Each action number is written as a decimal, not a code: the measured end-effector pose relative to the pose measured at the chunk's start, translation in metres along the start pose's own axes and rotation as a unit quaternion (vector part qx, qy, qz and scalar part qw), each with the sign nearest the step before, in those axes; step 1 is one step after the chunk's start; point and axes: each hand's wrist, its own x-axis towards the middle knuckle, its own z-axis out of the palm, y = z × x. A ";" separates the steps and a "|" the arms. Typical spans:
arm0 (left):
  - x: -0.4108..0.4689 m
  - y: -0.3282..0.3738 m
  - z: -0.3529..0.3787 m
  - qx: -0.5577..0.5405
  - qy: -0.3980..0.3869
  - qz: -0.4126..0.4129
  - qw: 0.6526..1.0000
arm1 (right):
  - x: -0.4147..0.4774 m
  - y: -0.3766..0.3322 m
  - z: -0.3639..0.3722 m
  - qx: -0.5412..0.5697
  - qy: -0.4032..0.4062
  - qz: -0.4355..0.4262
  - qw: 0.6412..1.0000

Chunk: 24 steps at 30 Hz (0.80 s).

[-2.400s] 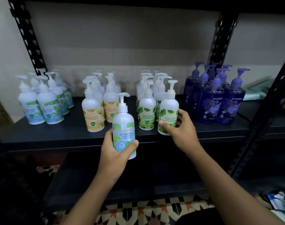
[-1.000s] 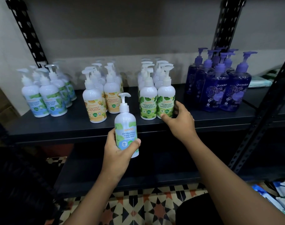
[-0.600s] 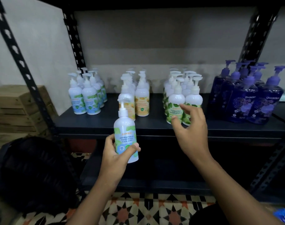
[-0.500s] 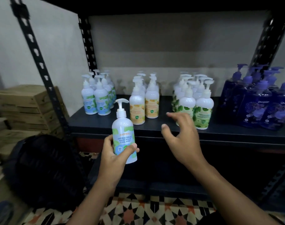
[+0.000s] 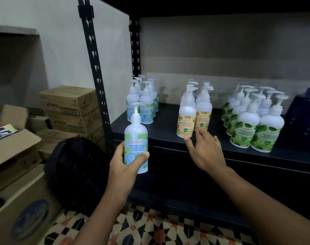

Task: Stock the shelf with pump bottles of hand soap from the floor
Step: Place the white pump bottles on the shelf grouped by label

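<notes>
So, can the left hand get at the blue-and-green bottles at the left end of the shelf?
Probably yes. The left hand, gripping a cool mint bottle, is right in front of that group; the shelf before it is bare, and the right hand is over by the yellow bottles.

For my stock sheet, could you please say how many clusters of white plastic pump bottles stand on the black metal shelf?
3: blue-green-labelled cluster at left, yellow-labelled cluster at centre, leaf-green-labelled cluster at right; the frame's right edge may hide more.
</notes>
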 end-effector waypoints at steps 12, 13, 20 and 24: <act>0.033 0.015 0.041 0.059 -0.016 0.052 0.997 | -0.004 0.007 0.010 -0.087 -0.009 -0.006 0.996; 0.043 0.017 0.043 0.072 -0.012 0.061 0.995 | -0.004 0.007 0.010 -0.089 -0.010 -0.007 0.996; 0.109 0.007 0.050 0.134 0.017 0.087 0.987 | -0.004 0.003 0.008 -0.091 -0.010 0.006 0.996; 0.122 -0.004 0.051 0.154 0.023 0.084 0.984 | -0.003 0.002 0.006 -0.084 -0.017 0.009 0.996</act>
